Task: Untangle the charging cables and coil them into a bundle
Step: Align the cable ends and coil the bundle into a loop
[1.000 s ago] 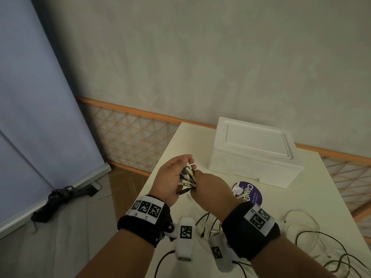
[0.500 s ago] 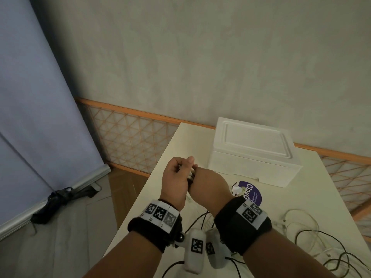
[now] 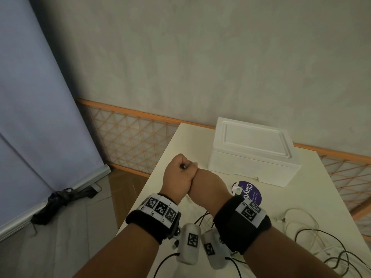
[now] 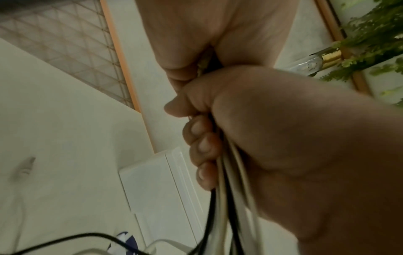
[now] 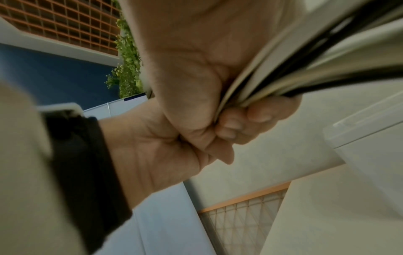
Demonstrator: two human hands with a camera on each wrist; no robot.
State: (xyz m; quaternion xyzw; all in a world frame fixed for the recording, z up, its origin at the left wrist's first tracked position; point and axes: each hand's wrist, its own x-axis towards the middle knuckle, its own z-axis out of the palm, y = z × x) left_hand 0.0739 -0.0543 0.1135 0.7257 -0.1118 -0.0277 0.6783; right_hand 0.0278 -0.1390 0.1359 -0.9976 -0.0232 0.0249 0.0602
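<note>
Both hands are held together above the white table (image 3: 301,193), each in a fist. My left hand (image 3: 179,174) grips a bunch of black and white charging cables (image 4: 226,193); in the left wrist view its fingers (image 4: 203,146) curl round the strands. A small bit of the cable ends (image 3: 183,167) shows at the top of that fist. My right hand (image 3: 209,184) presses against the left one and also grips the cables (image 5: 305,65), which run out of its fist to the upper right in the right wrist view. More cables (image 3: 313,235) lie loose on the table at the right.
A white foam box (image 3: 253,151) stands at the back of the table. A round purple label (image 3: 252,194) with a small white plug (image 3: 238,190) lies just right of my hands. The table's left edge drops to the floor, where a dark bag (image 3: 60,199) lies.
The hands have closed tight against each other. The left fingers, spread round visible connector ends a second ago, are now wrapped into a fist that hides most of them.
</note>
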